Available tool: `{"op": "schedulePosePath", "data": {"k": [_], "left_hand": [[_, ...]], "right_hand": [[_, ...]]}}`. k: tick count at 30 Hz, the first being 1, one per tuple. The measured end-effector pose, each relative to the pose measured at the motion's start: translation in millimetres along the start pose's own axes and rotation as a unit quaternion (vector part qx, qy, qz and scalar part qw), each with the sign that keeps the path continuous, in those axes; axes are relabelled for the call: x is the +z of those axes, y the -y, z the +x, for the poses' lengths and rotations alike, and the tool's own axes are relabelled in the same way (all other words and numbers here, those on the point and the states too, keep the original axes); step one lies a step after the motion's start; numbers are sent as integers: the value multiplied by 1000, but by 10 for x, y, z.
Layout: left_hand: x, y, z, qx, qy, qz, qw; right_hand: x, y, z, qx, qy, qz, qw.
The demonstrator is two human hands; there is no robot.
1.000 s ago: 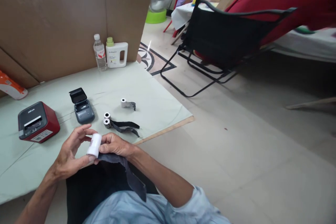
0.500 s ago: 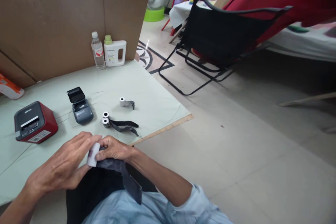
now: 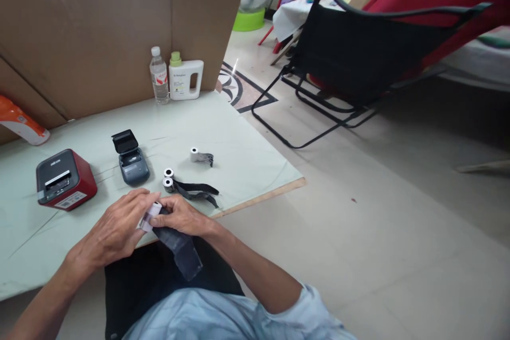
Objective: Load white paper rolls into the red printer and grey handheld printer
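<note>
1. Head view: a small white paper roll (image 3: 146,219) with a dark strip (image 3: 179,247) trailing from it sits between both hands, just over the near edge of the table (image 3: 239,143). Only part of the roll shows; a faint printed mark is visible on its side.
2. The left hand (image 3: 115,228) curls over the roll from the left, fingers closed around it and covering most of it. The right hand (image 3: 181,216) pinches the roll's right end with fingertips and thumb, and the strip hangs down below it toward the lap.
3. Against a second ago: then the left hand lay open with the roll upright and plain to see; now it has closed over the roll, which lies tilted and mostly hidden. The strip hangs shorter and more bunched.
4. Counts on the table: three more rolls with dark strips, namely a pair (image 3: 167,178) lying side by side and touching, and a single one (image 3: 195,154) beyond them. Two printers: a red one (image 3: 66,179) and a small dark one (image 3: 130,159) with its lid up. One water bottle (image 3: 159,75) and one white jug (image 3: 185,79), standing just beside each other against the cardboard wall (image 3: 99,26).
</note>
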State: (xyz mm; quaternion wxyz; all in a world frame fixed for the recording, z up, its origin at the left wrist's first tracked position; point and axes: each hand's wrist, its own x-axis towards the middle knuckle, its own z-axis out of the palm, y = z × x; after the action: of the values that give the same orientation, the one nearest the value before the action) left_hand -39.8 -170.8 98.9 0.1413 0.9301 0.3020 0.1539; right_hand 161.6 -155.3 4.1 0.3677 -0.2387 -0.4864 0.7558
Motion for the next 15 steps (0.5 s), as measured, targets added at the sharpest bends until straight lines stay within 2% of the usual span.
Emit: {"op": "schedulePosePath", "data": {"k": [3,6,8,10,13,15], "left_hand": [[50,83,-59,-47,-43,-24,998],[153,157,-68,-112,-90,-44,989],[247,202,-41,-138,-111,-47,983],[339,243,-5,-139,-124,-38,982],[444,297,31,-107,-120,-13,987],[490,341,35,-87,-100,-5,991]], "right_hand": [[-3,89,6,-23,-24,-83,996],[13,152,34,-56,-52,-212,974],[36,158,72,-55,-72,-308,947],[71,142,107,-25,-92,-407,908],[131,121,86,26,-98,-521,847],[143,144,6,28,-87,-561,822]]}}
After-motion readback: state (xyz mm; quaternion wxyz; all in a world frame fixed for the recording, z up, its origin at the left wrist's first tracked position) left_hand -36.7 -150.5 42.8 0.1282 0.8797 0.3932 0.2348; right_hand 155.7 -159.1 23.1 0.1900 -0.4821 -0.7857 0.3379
